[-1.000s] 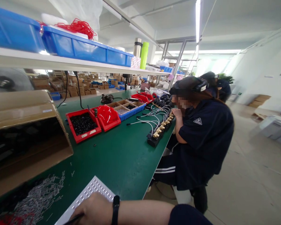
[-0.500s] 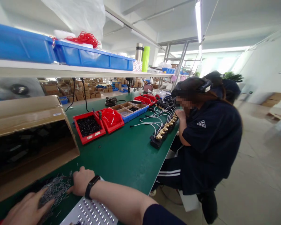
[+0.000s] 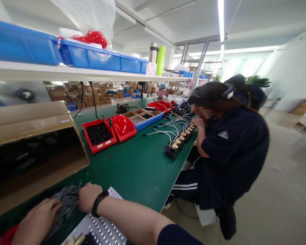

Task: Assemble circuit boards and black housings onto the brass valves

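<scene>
A heap of thin grey metal pins (image 3: 63,200) lies on the green bench at the bottom left. My right hand (image 3: 88,196), with a black wristband, is curled with its fingers closed into the right side of the heap. My left hand (image 3: 34,223) rests on the heap's left side with its fingers bent over the pins. A white perforated plate (image 3: 102,228) lies under my right forearm. Whether either hand grips pins is hidden.
An open cardboard box (image 3: 33,146) lies on its side at the left. Red bins (image 3: 99,134) and a blue divided tray (image 3: 142,119) sit mid-bench. A seated person in dark clothes (image 3: 226,149) works at a wired fixture (image 3: 180,139). A shelf carries blue crates (image 3: 102,59).
My left hand has slid a little to the right over the pin heap. My right hand stays at the heap's edge. The view has shifted slightly.
</scene>
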Action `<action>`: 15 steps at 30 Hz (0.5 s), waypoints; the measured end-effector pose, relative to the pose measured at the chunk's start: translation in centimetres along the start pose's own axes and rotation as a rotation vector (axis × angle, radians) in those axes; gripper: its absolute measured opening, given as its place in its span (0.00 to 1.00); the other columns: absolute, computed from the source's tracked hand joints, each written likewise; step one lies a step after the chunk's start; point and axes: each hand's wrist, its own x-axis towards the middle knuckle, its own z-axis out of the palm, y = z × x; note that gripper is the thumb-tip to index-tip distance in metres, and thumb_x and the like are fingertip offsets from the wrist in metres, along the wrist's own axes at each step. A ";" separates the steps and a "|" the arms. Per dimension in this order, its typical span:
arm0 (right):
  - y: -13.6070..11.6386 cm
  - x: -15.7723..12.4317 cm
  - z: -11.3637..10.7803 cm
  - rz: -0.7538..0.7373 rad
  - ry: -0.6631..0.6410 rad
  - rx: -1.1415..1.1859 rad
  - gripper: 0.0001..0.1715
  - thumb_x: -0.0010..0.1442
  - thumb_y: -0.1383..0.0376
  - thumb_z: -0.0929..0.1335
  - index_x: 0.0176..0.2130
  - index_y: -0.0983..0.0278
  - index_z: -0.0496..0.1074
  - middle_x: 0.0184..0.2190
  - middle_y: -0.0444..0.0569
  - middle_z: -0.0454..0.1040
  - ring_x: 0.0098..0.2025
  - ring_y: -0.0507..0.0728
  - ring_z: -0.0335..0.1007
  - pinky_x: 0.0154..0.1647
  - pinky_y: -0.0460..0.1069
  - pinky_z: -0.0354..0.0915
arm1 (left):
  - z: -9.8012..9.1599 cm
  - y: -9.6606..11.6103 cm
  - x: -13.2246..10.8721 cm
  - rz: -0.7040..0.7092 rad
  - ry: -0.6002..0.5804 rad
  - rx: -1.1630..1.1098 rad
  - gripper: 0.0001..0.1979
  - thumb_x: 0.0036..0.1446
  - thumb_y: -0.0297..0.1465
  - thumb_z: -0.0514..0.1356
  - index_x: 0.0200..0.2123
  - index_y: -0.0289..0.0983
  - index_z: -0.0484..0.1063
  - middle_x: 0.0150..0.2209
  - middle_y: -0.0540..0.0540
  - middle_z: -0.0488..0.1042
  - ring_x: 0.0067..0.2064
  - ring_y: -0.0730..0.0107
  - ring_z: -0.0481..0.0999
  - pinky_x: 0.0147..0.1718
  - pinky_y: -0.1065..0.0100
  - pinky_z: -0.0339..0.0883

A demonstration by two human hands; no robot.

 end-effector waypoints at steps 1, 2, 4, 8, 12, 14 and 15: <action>0.0 0.1 0.1 0.003 -0.008 0.002 0.15 0.53 0.64 0.68 0.40 0.69 0.74 0.42 0.60 0.74 0.40 0.66 0.74 0.33 0.55 0.72 | -0.7 1.6 -0.7 -0.029 0.071 0.013 0.04 0.43 0.33 0.61 0.19 0.47 0.74 0.23 0.56 0.72 0.31 0.63 0.65 0.33 0.67 0.51; 0.0 0.1 0.2 0.000 -0.012 0.003 0.14 0.53 0.64 0.68 0.39 0.70 0.74 0.41 0.61 0.74 0.40 0.66 0.74 0.33 0.55 0.71 | -1.4 3.1 -1.4 -0.131 0.121 -0.020 0.05 0.41 0.32 0.63 0.17 0.44 0.73 0.21 0.55 0.71 0.29 0.65 0.63 0.31 0.69 0.49; 0.2 0.1 0.4 -0.019 -0.018 0.006 0.12 0.53 0.66 0.68 0.38 0.71 0.74 0.40 0.62 0.75 0.40 0.66 0.74 0.34 0.54 0.70 | -2.6 5.5 -2.4 -0.260 0.166 -0.349 0.07 0.38 0.27 0.66 0.15 0.39 0.71 0.18 0.53 0.67 0.26 0.69 0.59 0.28 0.71 0.45; 1.6 0.0 0.7 -0.050 0.012 0.036 0.10 0.60 0.66 0.64 0.40 0.69 0.72 0.39 0.59 0.75 0.42 0.60 0.72 0.37 0.49 0.65 | -4.6 6.4 -4.5 -0.414 0.324 -0.669 0.05 0.44 0.27 0.63 0.21 0.35 0.69 0.19 0.50 0.68 0.24 0.71 0.64 0.26 0.72 0.54; 3.1 -0.9 0.7 -0.097 0.007 0.080 0.04 0.57 0.70 0.67 0.36 0.66 0.72 0.34 0.50 0.76 0.38 0.53 0.72 0.36 0.44 0.62 | -5.5 5.7 -10.4 -0.464 0.486 -0.987 0.04 0.54 0.28 0.57 0.27 0.35 0.65 0.29 0.47 0.72 0.29 0.74 0.70 0.30 0.73 0.64; 3.1 -1.3 0.9 -0.097 0.018 0.089 0.03 0.58 0.67 0.67 0.34 0.65 0.71 0.32 0.48 0.76 0.36 0.53 0.72 0.35 0.44 0.61 | -4.7 5.9 -14.1 -0.527 0.473 -1.207 0.03 0.53 0.25 0.58 0.27 0.34 0.66 0.27 0.47 0.71 0.27 0.76 0.70 0.26 0.75 0.64; 2.9 -1.3 1.1 -0.083 0.033 0.085 0.05 0.59 0.64 0.67 0.34 0.65 0.71 0.32 0.48 0.75 0.36 0.54 0.72 0.34 0.45 0.61 | -4.0 6.0 -15.9 -0.573 0.450 -1.319 0.04 0.52 0.24 0.59 0.27 0.34 0.66 0.25 0.48 0.70 0.25 0.77 0.68 0.23 0.77 0.62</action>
